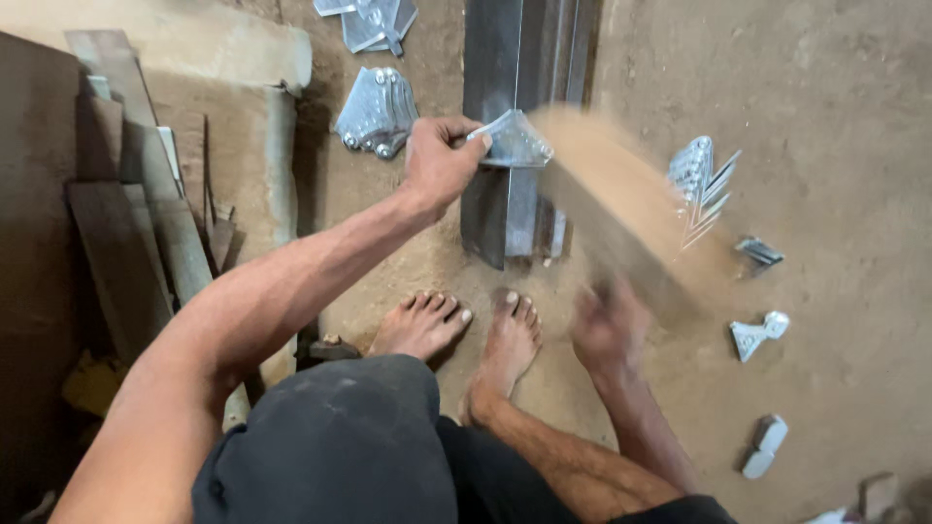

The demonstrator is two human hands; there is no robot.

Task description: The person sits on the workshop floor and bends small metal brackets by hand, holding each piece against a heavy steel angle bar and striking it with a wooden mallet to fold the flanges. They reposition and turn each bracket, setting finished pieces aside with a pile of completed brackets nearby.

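Left hand (442,160) is out in front, fingers pinched shut on a shiny metal bracket (515,141), a flat, roughly triangular plate of bright galvanised-looking steel with rounded corners. It holds the plate against the top of the steel channel (500,116), a long dark grey section with smooth, dull faces and raised ribs. The channel's long axis runs straight away from the person, its near end just ahead of the bare feet (461,330). The bracket's broad edge faces right and its narrower end sits under the fingertips.

Right hand (607,330) is a blur, closed around the near end of a wooden block (621,209): pale, raw timber, long and squared, smeared by motion. Its length slants up and to the left from the hand, the far end close beside the bracket; whether it touches, the blur does not let me tell.

All this sits on a floor (825,97) of packed brown earth, dusty and matte. No containers here; the parts lie loose. A stack of similar brackets (377,112) sits left of the channel, another pile (374,21) further up. Right of the channel a fanned stack of plates (701,184) stands on edge, with small bright metal pieces (759,335) scattered below. Rough wooden planks (126,223) lie at the left.
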